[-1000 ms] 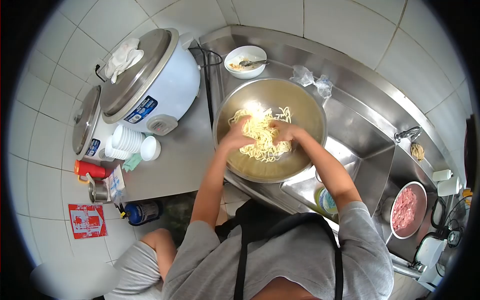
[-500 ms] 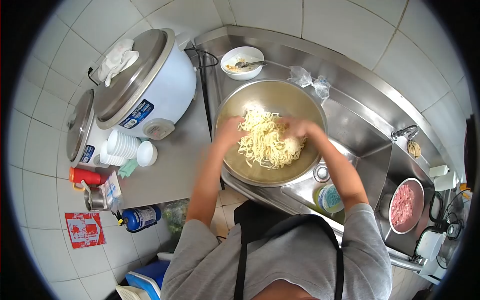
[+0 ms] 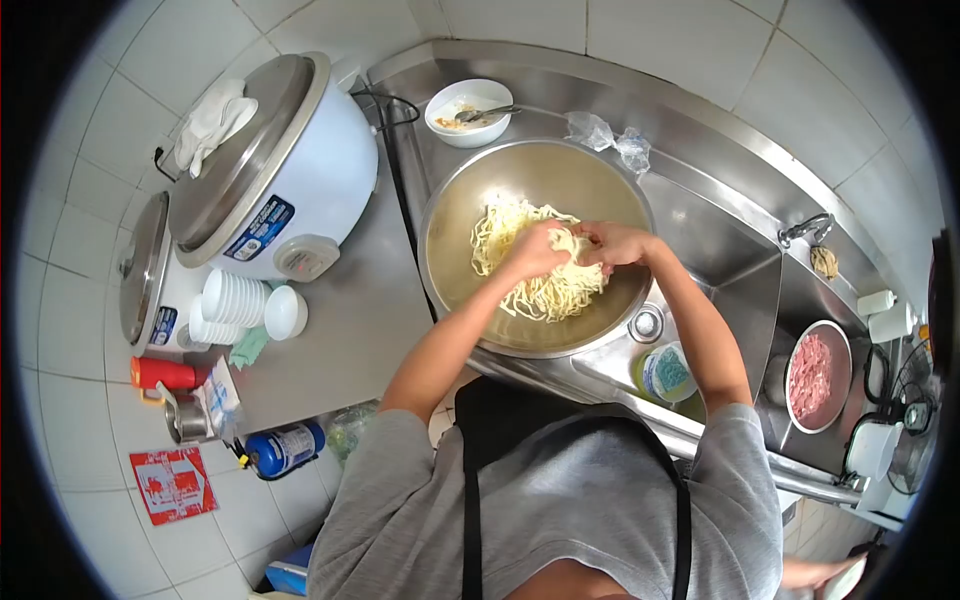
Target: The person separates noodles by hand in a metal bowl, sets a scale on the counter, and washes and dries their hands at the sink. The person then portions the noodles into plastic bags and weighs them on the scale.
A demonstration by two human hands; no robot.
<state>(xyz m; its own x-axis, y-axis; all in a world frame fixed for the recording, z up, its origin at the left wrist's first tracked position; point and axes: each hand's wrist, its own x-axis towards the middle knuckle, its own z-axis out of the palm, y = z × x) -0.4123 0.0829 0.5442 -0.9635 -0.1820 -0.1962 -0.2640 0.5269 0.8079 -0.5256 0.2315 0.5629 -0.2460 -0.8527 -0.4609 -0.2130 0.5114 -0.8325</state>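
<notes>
A wide metal bowl [image 3: 450, 285] stands on the steel counter at the sink's left edge, with a heap of pale yellow noodles [image 3: 550, 297] inside. Above the heap my left hand [image 3: 537, 250] has its fingers closed on some of the noodles. My right hand [image 3: 618, 246] is close beside it, on the right side of the heap, its fingers also closed on noodles. The two hands nearly meet over the bowl.
Behind the bowl are a white bowl [image 3: 489, 95] with a spoon and a clear plastic bag [image 3: 633, 150]. Rice cookers [image 3: 335, 180] and stacked white cups [image 3: 286, 312] stand left. A pan of raw meat [image 3: 812, 382] sits right; a person's foot [image 3: 845, 578] shows lower right.
My hands have come together from the two sides of the noodles and closed on some. The person's leg seen at lower left a second ago is out of view; a foot now shows at lower right.
</notes>
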